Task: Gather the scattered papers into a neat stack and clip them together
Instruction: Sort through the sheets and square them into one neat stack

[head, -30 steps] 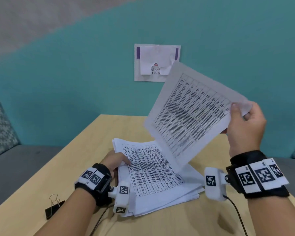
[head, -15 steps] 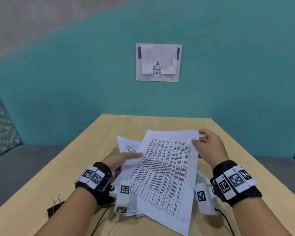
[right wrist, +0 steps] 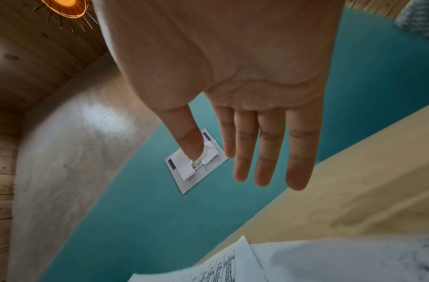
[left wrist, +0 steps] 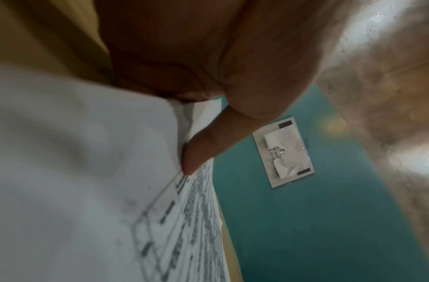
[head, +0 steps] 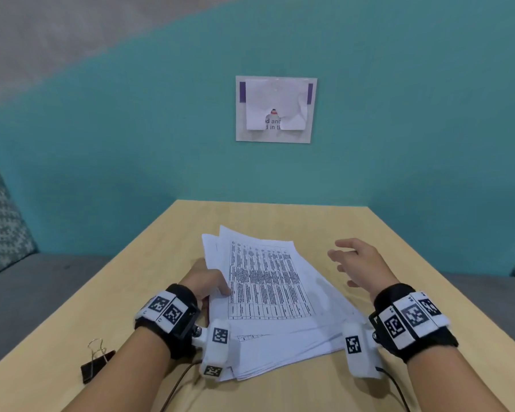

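Note:
A loose, uneven stack of printed papers (head: 272, 295) lies in the middle of the wooden table (head: 369, 230), its sheets fanned out of line. My left hand (head: 217, 285) grips the stack's left edge. In the left wrist view the thumb (left wrist: 199, 152) presses down on the top sheets (left wrist: 88, 190); the other fingers are hidden. My right hand (head: 342, 260) hovers open just right of the stack, holding nothing. In the right wrist view its fingers (right wrist: 269, 152) are straight above the papers (right wrist: 317, 261). A black binder clip (head: 97, 362) lies at the table's near left.
A teal wall with a small taped notice (head: 275, 110) stands right behind the table. Grey upholstered seats (head: 27, 292) flank the table on both sides. Cables run from the wrist cameras along the table's near edge.
My right hand brought the raised printed sheet down onto the stack, let go of it and drew off to the right. My left hand has stayed at the stack's left edge.

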Action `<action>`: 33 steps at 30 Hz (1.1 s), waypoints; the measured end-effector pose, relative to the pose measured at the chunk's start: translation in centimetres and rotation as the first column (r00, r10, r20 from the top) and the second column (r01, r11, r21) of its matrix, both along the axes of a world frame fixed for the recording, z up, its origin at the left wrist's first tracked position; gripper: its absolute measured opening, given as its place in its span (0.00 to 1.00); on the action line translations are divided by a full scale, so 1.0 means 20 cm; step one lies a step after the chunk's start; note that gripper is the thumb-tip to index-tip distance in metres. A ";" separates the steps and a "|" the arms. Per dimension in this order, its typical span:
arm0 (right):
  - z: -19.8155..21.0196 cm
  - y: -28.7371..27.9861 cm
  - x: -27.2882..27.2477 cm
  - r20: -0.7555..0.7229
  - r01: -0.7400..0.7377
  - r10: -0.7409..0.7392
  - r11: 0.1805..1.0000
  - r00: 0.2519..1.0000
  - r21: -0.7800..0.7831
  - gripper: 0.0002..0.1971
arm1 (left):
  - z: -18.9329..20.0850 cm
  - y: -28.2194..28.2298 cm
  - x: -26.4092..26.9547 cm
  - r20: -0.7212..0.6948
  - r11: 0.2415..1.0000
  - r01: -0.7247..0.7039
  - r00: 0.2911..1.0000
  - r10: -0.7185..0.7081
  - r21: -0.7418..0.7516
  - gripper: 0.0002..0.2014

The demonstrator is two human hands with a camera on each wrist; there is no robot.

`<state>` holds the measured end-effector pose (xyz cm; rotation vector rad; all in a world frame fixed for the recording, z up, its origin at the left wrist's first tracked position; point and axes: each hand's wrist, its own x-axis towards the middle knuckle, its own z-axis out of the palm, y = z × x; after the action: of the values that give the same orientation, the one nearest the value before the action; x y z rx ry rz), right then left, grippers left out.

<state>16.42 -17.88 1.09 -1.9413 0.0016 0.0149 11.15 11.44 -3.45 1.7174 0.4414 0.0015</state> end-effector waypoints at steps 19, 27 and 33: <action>0.19 0.01 -0.12 0.293 -0.167 0.073 0.937 0.953 0.308 0.09 | 0.48 -0.13 -0.16 0.544 0.996 -0.073 0.834 0.092 -0.056 0.29; 0.18 0.11 -0.15 0.343 -0.115 -0.011 0.932 0.939 0.345 0.12 | 0.44 -0.15 -0.13 0.591 0.993 -0.107 0.798 0.114 -0.048 0.32; 0.14 0.12 -0.13 0.233 -0.077 -0.012 0.927 0.972 0.368 0.17 | 0.39 -0.13 -0.10 0.506 0.991 -0.107 0.852 0.133 -0.080 0.25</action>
<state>13.89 -15.57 3.92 -1.5481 -0.1780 -0.1784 9.07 8.78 4.37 1.5600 0.1467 0.5261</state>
